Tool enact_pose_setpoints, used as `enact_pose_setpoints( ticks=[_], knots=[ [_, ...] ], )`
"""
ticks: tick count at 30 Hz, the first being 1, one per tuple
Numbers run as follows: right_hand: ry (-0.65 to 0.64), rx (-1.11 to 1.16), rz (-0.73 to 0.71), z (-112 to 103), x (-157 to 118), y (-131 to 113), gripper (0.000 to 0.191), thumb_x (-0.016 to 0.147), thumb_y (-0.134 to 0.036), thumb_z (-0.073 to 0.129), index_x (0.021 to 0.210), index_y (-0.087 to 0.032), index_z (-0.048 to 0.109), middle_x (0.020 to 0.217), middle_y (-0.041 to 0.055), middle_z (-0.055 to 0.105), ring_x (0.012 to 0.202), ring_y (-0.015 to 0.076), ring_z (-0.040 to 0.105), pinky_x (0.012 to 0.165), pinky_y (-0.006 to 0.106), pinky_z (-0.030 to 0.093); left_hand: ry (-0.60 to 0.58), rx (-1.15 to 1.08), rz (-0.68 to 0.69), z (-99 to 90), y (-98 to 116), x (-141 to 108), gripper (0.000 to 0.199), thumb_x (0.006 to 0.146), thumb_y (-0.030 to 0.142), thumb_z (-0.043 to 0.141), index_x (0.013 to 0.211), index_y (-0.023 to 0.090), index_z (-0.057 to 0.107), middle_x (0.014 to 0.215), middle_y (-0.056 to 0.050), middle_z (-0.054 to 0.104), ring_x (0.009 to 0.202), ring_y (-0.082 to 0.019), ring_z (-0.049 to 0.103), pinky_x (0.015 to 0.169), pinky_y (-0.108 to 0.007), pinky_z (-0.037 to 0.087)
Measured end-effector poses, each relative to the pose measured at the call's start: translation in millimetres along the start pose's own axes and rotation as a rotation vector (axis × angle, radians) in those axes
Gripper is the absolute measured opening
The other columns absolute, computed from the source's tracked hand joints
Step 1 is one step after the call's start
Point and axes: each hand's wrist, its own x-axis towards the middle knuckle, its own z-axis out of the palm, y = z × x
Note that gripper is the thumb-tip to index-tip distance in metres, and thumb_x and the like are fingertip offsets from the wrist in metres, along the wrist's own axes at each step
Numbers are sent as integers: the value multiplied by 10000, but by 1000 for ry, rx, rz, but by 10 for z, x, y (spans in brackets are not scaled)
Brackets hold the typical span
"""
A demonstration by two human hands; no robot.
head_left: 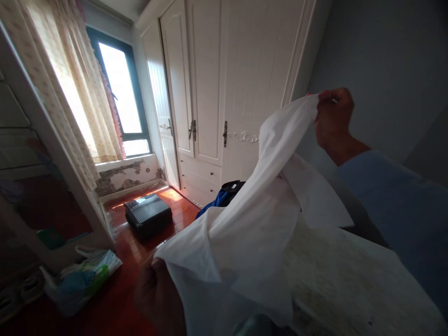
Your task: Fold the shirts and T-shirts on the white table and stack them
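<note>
A white shirt [245, 233] hangs stretched and slanting between my two hands, its cloth falling in loose folds. My right hand [334, 116], raised at the upper right in a light blue sleeve, pinches one end of it. Lower down at the left, my left hand [161, 294] grips another edge, and shadow hides part of its fingers. A pointed flap of the shirt spreads out below my right wrist. Beneath the cloth lies a pale mottled surface [350, 275], partly covered by it.
A white wardrobe [206, 79] with drawers stands ahead. On the reddish floor [122, 298] lie a dark ribbed suitcase [149, 212] and a plastic bag [84, 280]. Something blue and black [224, 196] shows behind the shirt. A curtained window [121, 88] is at the left.
</note>
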Motion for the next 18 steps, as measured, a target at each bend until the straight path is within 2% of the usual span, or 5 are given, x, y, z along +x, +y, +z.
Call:
enact_pose_setpoints(
  ticks=[5,9,14,16,18],
  knots=[
    [-155,-311,-16,261,-110,325,113,949,-215,555,924,-120,609,1033,154,727,813,115,626,735,250,458,72,-134,-58,382,-41,141,401,823,567,649,862,170,694,769,10,634,758,-176,571,699,-317,473],
    [-207,-523,193,360,-383,615,167,866,-255,671,739,-188,586,804,86,695,850,222,660,800,343,499,114,-146,-78,431,-154,209,407,800,552,686,909,160,713,816,-5,652,846,-208,606,816,-370,507],
    [-304,-278,697,618,-439,715,142,882,-245,657,807,-195,547,615,33,598,667,214,663,616,344,554,129,-175,-77,592,-114,304,418,796,530,705,966,149,740,893,-33,697,917,-238,638,909,-417,516],
    [-178,-110,616,743,-342,699,36,937,-210,541,914,-212,514,753,39,653,714,163,683,653,297,573,84,-172,-60,730,-55,371,428,816,511,685,1028,144,738,975,-60,716,979,-254,650,958,-443,505],
    [-106,59,459,846,-250,690,124,908,-144,519,987,-231,480,989,58,689,857,123,694,760,261,574,-78,-177,-74,876,-14,417,479,811,445,702,1187,149,685,1133,-99,704,1093,-275,641,1007,-466,486]
  ],
)
